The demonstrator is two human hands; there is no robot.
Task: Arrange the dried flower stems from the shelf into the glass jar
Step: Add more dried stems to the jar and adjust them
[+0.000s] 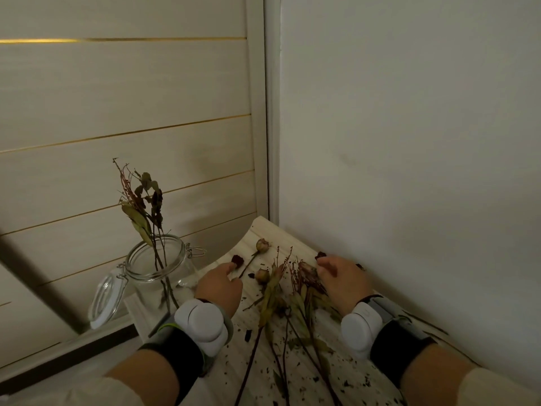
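Observation:
A clear glass jar (159, 269) stands at the shelf's left end, its hinged lid (105, 300) hanging open to the left. A few dried leafy stems (143, 206) stand in it. More dried stems (273, 291) with rosebuds (262, 245) lie loose across the pale wood shelf (263, 227). My left hand (219, 285) lies right of the jar, its index finger straight and touching a dark red flower head (237, 260). My right hand (341, 279) hovers over a reddish sprig (306, 272), fingers bent down by a dark flower head (321, 255). Its grip is hidden.
The shelf sits in a corner: a panelled wall (131, 112) with gold lines behind the jar, a plain white wall (409, 142) close on the right. Dry crumbs and leaf bits (263, 373) litter the shelf. Both wrists wear white devices on dark bands.

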